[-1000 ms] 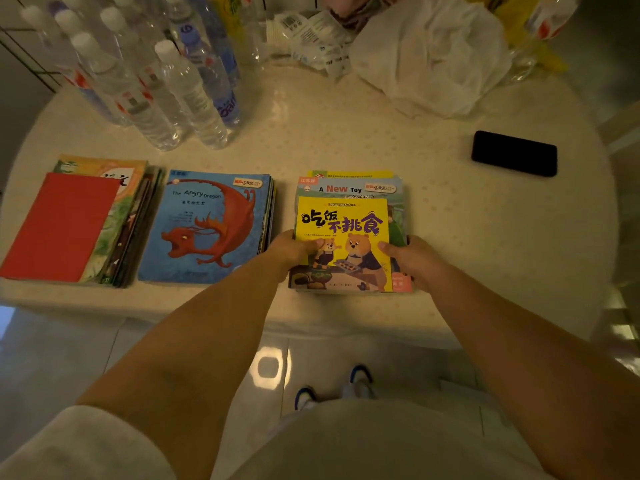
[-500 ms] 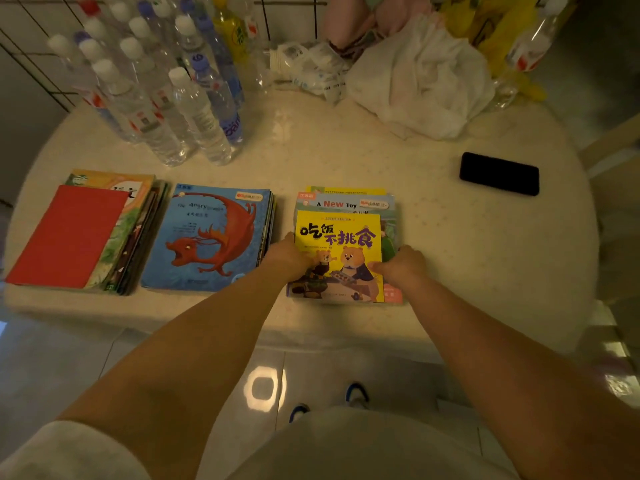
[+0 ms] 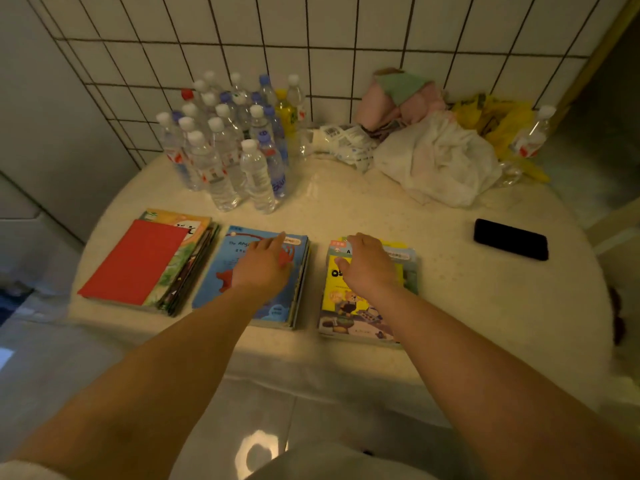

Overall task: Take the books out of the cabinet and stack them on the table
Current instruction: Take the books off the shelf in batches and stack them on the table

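Three stacks of books lie along the near edge of the round cream table (image 3: 467, 299). The left stack (image 3: 138, 261) has a red cover on top. A blue dragon book (image 3: 221, 282) tops the middle stack, and my left hand (image 3: 263, 265) lies flat on it, fingers spread. On the right stack sits a yellow bear book (image 3: 353, 313); my right hand (image 3: 370, 265) hovers over or rests on its far half, fingers loose, gripping nothing. The cabinet is out of view.
Several water bottles (image 3: 232, 147) stand at the back left of the table. A white plastic bag (image 3: 440, 161), pink cloth and yellow bags are heaped at the back right. A black phone (image 3: 510, 239) lies right of the books. A tiled wall rises behind.
Both hands let go of the yellow bear book's sides. My left hand moved left onto the blue dragon book; my right hand slid up over the yellow book. The view tilted up.
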